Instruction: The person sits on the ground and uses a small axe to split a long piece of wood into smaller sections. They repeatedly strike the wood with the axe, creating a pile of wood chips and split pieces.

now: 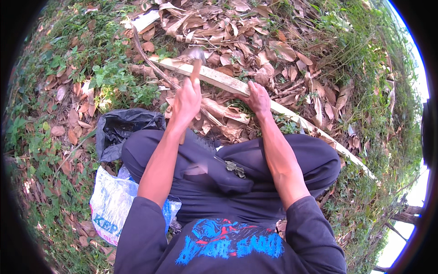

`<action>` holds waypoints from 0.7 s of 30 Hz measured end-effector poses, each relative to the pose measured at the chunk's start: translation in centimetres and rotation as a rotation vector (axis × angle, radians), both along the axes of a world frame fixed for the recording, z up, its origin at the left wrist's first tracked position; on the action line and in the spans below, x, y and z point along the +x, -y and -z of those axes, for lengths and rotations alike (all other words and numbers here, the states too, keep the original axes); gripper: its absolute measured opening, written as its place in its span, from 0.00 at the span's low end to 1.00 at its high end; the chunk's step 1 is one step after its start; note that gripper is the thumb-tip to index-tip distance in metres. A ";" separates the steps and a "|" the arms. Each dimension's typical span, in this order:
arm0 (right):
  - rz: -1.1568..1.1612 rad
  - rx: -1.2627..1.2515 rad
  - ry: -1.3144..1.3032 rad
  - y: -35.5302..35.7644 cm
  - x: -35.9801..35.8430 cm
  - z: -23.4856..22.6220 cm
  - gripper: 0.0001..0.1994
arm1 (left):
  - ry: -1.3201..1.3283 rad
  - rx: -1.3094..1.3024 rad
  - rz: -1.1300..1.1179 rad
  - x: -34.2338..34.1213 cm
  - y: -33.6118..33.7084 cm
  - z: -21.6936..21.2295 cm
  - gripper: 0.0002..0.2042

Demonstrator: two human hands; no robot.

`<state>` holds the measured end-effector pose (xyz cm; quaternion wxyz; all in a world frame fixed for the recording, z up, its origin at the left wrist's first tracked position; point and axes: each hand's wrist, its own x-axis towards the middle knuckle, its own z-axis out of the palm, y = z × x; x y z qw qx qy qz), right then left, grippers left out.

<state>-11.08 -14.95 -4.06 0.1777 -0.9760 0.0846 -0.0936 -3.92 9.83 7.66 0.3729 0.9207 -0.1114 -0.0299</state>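
Observation:
My left hand (186, 101) is wrapped round the wooden handle of a hammer (196, 68). The metal head, smeared by motion, is over the left part of a long pale wooden batten (219, 79); whether it touches the wood I cannot tell. The handle's lower end shows below my wrist. My right hand (258, 98) grips the batten near its middle, thumb on the near side and fingers partly hidden. The batten slants from the upper left down to the right, past my right knee. No nail is discernible.
I sit cross-legged on ground covered with dry leaves and green weeds. A black plastic bag (130, 125) lies beside my left knee, with a white and blue plastic bag (112, 201) nearer me. A brown stick (157, 68) crosses under the batten's left end. A crumpled leaf (236, 169) rests on my legs.

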 end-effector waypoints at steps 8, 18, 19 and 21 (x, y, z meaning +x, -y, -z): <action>0.004 -0.038 -0.001 0.9 -0.2 0.6 0.36 | 0.241 -0.303 -0.068 1.7 2.5 -8.9 0.18; 0.004 -0.043 0.005 0.5 -0.6 0.5 0.36 | 0.115 -0.069 -0.019 1.1 2.3 -6.5 0.21; 0.002 -0.044 0.020 0.6 -0.2 0.3 0.36 | 0.151 -0.132 -0.023 1.1 2.5 -7.3 0.21; 0.015 -0.049 -0.013 0.7 -0.2 0.5 0.36 | 0.218 -0.265 -0.025 0.6 2.8 -8.1 0.19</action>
